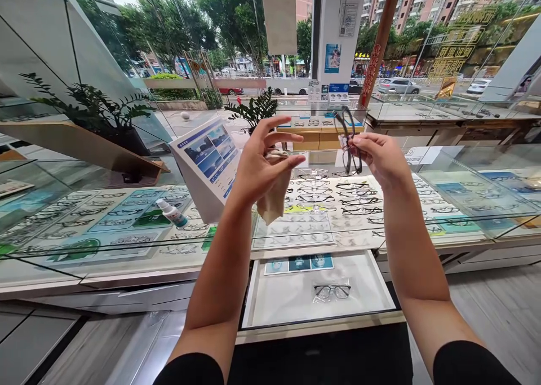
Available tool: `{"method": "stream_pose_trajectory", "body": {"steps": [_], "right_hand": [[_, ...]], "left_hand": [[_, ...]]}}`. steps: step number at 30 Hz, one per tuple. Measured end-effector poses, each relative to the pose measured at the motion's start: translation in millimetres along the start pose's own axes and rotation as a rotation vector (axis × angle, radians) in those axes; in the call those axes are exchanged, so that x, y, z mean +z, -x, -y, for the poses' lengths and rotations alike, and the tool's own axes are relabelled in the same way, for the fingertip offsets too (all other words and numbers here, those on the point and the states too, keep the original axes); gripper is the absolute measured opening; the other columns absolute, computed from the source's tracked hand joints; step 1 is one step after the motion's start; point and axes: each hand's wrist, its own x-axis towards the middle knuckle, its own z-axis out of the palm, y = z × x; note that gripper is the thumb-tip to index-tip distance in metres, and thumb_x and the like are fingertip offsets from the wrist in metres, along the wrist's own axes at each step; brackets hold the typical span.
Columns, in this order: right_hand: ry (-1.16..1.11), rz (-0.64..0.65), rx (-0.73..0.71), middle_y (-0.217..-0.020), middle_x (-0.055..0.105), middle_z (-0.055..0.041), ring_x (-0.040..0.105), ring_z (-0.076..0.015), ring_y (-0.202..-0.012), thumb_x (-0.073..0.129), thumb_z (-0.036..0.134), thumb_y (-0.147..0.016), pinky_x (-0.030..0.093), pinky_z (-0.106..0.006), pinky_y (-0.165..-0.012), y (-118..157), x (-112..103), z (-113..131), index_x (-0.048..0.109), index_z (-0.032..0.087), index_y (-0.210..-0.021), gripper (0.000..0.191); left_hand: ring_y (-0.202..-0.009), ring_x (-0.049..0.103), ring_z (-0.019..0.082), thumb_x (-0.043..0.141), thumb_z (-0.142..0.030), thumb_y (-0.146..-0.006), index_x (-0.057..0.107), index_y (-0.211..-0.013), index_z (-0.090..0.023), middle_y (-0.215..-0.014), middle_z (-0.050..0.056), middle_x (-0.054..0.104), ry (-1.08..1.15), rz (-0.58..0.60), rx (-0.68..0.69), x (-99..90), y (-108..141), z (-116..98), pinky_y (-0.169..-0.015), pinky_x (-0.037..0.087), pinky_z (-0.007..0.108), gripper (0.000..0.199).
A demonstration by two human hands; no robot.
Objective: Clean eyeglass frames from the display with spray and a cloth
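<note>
Right grip [382, 155] on dark glasses [349, 131], gold window lettering [456, 51] beyond, illegible.

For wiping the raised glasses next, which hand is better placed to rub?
Probably the left hand: it holds the cloth, while the right hand grips the glasses up beside it.

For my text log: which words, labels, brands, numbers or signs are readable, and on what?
No text is clear enough to quote.
Gold window lettering: blurred.
White card display with blue pictures: too small.
White plastic spray bottle: too small.
Blue paper poster, white paper notice above it: too small.
White rectangular counter card: too small.
Yellow street sign: too small.
</note>
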Motion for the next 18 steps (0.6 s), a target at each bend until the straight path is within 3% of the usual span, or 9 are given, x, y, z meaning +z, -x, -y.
{"method": "stream_pose_trajectory", "body": {"steps": [5, 8, 13, 18], "right_hand": [[-0.167, -0.228, 0.231, -0.086, 0.083, -0.0053, 0.081, -0.0158, -0.085, 0.089, 0.017, -0.085, 0.066, -0.022, -0.073, -25, -17, -40, 0.082, 0.018, -0.082, 0.008], [-0.225, -0.439, 0.418, -0.081, 0.081, -0.0046, 0.078, -0.0117, -0.076, 0.078, 0.007, -0.093, 0.061, -0.016, -0.062, -34, -20, -64, 0.078, 0.015, -0.081, 0.014], [-0.223, -0.590, 0.563, -0.060, 0.063, 0.0042, 0.057, -0.0065, -0.049, 0.077, 0.013, -0.096, 0.044, -0.016, -0.042, -38, -27, -97, 0.072, 0.017, -0.081, 0.016], [-0.213, -0.619, 0.667, -0.055, 0.050, 0.0083, 0.046, -0.0069, -0.044, 0.069, 0.025, -0.103, 0.036, -0.020, -0.040, -37, -33, -113, 0.072, 0.020, -0.091, 0.014]], "left_hand": [[-0.112, 0.079, 0.024, 0.087, -0.053, -0.089, 0.058, -0.146, -0.028, -0.124, 0.010, 0.080, -0.017, -0.006, 0.017, 0.2, 1, -5, -0.075, 0.064, 0.028, 0.069], [-0.111, 0.079, 0.024, 0.087, -0.055, -0.089, 0.060, -0.143, -0.028, -0.122, 0.009, 0.080, -0.029, -0.006, 0.014, 1.2, 1, -6, -0.074, 0.063, 0.028, 0.066], [-0.098, 0.078, 0.020, 0.086, -0.059, -0.090, 0.061, -0.141, -0.025, -0.118, 0.009, 0.081, -0.019, -0.016, 0.022, 1.8, -1, -3, -0.071, 0.061, 0.027, 0.066], [-0.090, 0.077, 0.019, 0.085, -0.063, -0.089, 0.062, -0.140, -0.024, -0.113, 0.009, 0.081, -0.031, -0.009, 0.022, 3.1, -2, -2, -0.069, 0.061, 0.027, 0.068]]}}
